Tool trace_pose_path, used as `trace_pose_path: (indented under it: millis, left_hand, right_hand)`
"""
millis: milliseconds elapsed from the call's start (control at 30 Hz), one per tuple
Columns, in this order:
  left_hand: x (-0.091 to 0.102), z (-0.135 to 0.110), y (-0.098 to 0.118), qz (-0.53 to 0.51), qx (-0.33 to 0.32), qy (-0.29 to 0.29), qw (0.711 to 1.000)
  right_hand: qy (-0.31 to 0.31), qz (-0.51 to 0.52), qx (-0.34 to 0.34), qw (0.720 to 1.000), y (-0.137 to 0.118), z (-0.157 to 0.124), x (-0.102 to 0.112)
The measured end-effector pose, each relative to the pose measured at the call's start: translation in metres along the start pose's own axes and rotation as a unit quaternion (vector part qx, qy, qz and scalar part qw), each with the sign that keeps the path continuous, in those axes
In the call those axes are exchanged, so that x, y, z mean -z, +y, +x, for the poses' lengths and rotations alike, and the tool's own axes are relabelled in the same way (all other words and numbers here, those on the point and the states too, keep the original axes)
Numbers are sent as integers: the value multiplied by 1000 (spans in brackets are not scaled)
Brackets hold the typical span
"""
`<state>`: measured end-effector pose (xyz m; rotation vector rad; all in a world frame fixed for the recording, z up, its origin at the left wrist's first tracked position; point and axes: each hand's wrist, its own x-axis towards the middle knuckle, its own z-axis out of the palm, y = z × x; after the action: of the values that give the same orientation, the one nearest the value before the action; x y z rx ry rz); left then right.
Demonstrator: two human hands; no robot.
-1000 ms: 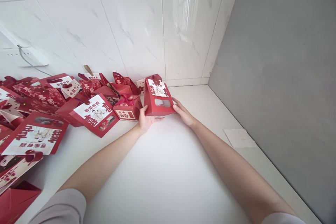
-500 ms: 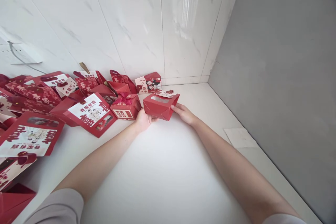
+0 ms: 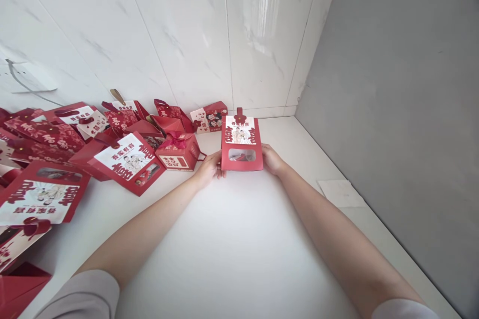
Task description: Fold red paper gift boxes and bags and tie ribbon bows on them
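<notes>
Fingers [image 3: 268,152] around windowed box [image 3: 242,145], ribboned box [image 3: 178,153] near, wall [image 3: 194,40] behind

You have room over the near bench [image 3: 239,249]; ahead, the held gift box [image 3: 241,142] and tiled wall [image 3: 194,35] block you, other boxes [image 3: 129,157] crowd left, grey panel [image 3: 396,84] right.

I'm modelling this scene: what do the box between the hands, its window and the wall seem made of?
Box: likely smooth card, given crisp edges. Window: perhaps clear plastic film, with pale glints. Wall: probably glossy ceramic tile, given reflections and joints.
</notes>
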<state>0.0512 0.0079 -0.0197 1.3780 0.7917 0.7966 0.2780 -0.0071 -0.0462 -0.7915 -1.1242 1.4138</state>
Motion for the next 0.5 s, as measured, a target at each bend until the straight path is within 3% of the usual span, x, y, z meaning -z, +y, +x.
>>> trace_pose_path:
  millis: [333,500]
  left_hand:
    - [0,1,-5,39,15,-23,999]
    - [3,-1,-10,-42,-19,-42,998]
  right_hand:
    - [24,32,-11,999,-2,-1,2]
    - [17,41,0,999,-4,-3,-5]
